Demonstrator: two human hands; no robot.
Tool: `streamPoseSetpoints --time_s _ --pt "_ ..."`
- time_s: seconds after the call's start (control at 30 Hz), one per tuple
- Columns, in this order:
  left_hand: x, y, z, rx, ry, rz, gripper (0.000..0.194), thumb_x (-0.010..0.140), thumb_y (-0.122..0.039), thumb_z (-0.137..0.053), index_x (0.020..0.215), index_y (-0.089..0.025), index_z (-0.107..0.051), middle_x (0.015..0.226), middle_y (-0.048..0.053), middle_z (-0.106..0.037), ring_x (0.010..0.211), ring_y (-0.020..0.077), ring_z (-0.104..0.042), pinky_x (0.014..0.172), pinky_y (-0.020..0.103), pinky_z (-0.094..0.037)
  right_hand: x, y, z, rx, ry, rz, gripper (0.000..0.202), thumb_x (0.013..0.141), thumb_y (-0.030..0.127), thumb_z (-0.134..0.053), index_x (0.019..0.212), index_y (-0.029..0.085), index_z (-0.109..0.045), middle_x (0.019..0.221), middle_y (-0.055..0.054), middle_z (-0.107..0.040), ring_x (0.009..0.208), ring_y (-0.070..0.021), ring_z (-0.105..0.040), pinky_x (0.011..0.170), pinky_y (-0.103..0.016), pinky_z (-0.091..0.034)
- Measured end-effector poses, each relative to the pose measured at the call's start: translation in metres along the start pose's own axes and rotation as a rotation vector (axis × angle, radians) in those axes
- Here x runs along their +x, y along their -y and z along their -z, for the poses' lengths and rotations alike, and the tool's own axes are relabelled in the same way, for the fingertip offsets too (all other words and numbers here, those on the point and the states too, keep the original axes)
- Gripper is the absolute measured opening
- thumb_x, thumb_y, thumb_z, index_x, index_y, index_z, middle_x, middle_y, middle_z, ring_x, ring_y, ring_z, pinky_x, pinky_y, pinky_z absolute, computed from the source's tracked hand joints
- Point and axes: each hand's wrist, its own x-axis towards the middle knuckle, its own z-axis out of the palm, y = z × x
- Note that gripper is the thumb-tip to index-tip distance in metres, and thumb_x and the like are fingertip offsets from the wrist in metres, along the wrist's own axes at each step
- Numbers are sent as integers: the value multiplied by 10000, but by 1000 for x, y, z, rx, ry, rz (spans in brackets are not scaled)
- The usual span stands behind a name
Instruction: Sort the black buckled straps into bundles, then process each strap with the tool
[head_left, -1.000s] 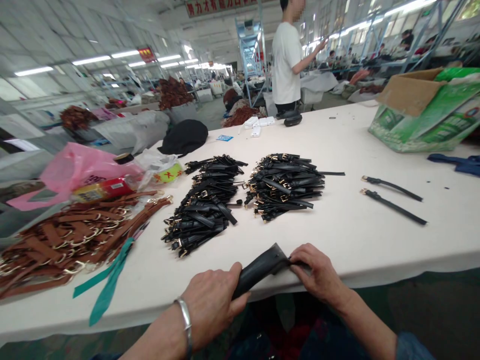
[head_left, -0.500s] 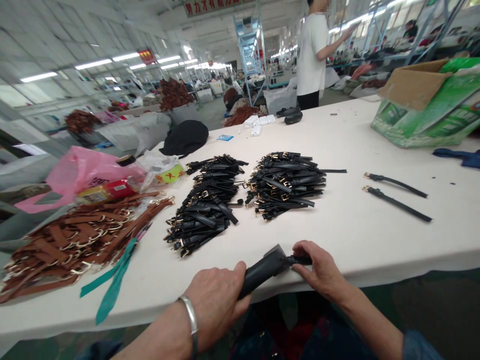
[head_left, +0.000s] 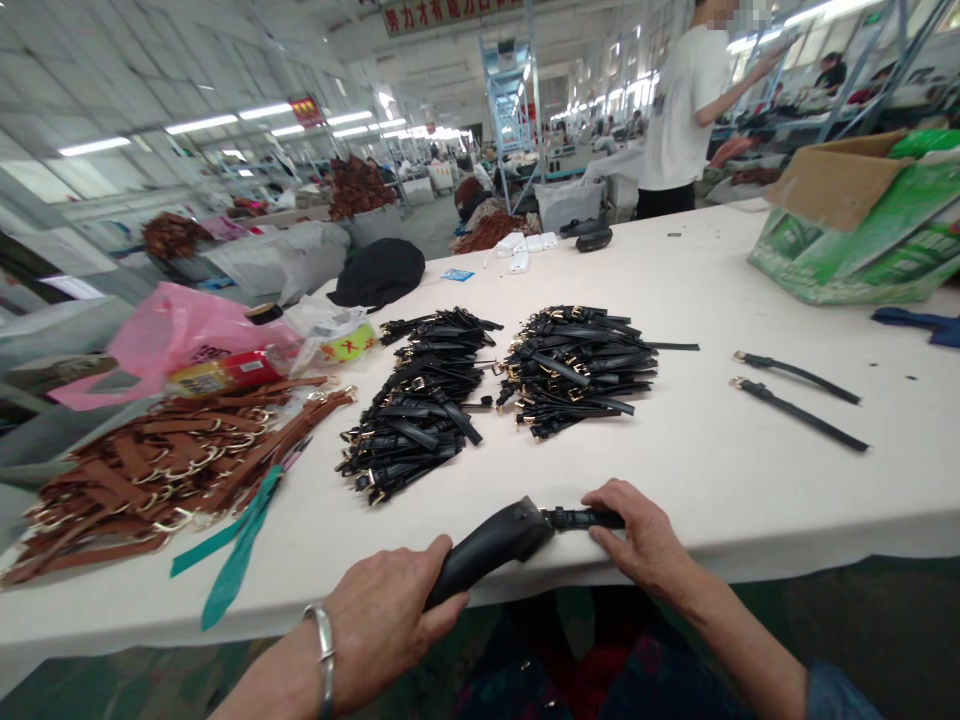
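Observation:
My left hand (head_left: 397, 610), with a silver bangle at the wrist, is closed round the lower end of a wide black leather strap (head_left: 491, 545). At the strap's far end a narrow black buckle strap (head_left: 577, 518) meets it; how they are joined is too small to tell. My right hand (head_left: 637, 530) pinches this buckle strap between thumb and fingers near the table's front edge. Beyond my hands lie two heaps of black buckle straps, a left heap (head_left: 416, 410) and a right heap (head_left: 581, 365). Two single black straps (head_left: 799, 412) lie apart on the right.
Brown straps with metal rings (head_left: 150, 470) and a teal ribbon (head_left: 244, 565) lie at left, near a pink plastic bag (head_left: 184, 335). A black cap (head_left: 381, 272) sits at the back. A green carton (head_left: 847, 245) stands back right. Beyond the white table (head_left: 675, 465) stands a person (head_left: 682, 110).
My left hand has moved left and slightly down with the wide strap, which has turned and shows a smoother face. More of the buckle strap shows between my hands.

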Motion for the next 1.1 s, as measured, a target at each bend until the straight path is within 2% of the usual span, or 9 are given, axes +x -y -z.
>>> streamPoseSetpoints --time_s 0.1,0.2,0.3,0.4,0.57,0.63,0.93,1.0,1.1 --pt "0 -6 0 -43 45 22 317 837 -431 -388 1031 -230 -537 842 80 -666 806 277 -629 702 370 -451 5 8 1 -115 31 4 313 694 119 -560 974 243 -627 873 -39 -565 840 -200 -515 745 -338 -414" --pt "2 -10 -1 -74 48 54 334 829 -421 -396 1051 -214 -534 867 91 -666 834 272 -627 728 361 -448 13 17 0 -253 26 51 196 736 200 -596 911 249 -668 842 -45 -566 821 -210 -507 734 -354 -397" --pt "3 -7 -4 -97 37 41 340 834 -436 -383 1043 -215 -535 862 89 -665 836 272 -625 729 359 -447 20 22 -5 -281 30 67 121 788 227 -580 856 245 -679 817 -45 -573 811 -201 -508 712 -332 -398" --pt "3 -3 -6 -125 42 21 338 834 -447 -379 1029 -220 -536 862 87 -663 832 273 -622 731 366 -445 25 21 -10 -284 72 63 124 822 210 -548 804 238 -667 792 -36 -572 795 -186 -510 698 -307 -398" --pt "2 -1 -7 -174 56 22 316 834 -445 -378 994 -223 -536 843 76 -658 810 254 -623 702 335 -442 25 22 -19 -460 66 106 138 847 160 -471 780 187 -588 804 -63 -561 783 -203 -486 698 -336 -360" --pt "2 -1 -8 -186 53 26 308 833 -443 -381 980 -221 -536 829 68 -656 787 242 -623 683 319 -437 24 22 -23 -408 51 88 115 844 154 -463 776 190 -548 802 -53 -555 777 -196 -481 703 -330 -355" --pt "-1 -1 -7 -223 64 17 282 839 -421 -389 976 -217 -529 848 70 -658 815 241 -622 691 310 -433 37 27 -24 136 117 -12 179 871 227 -415 702 217 -475 778 -2 -564 753 -156 -534 711 -288 -397" --pt "-3 2 -8 -233 55 10 279 842 -422 -389 974 -222 -532 849 67 -658 816 239 -622 683 304 -432 40 27 -26 171 82 -63 190 877 244 -397 705 218 -473 765 -4 -554 728 -154 -538 683 -276 -406" --pt "-7 8 -10 -220 61 32 281 841 -428 -395 975 -230 -542 839 63 -660 810 240 -624 688 308 -434 40 25 -33 78 5 -94 166 867 252 -407 719 221 -478 761 -9 -543 702 -157 -533 676 -280 -406"
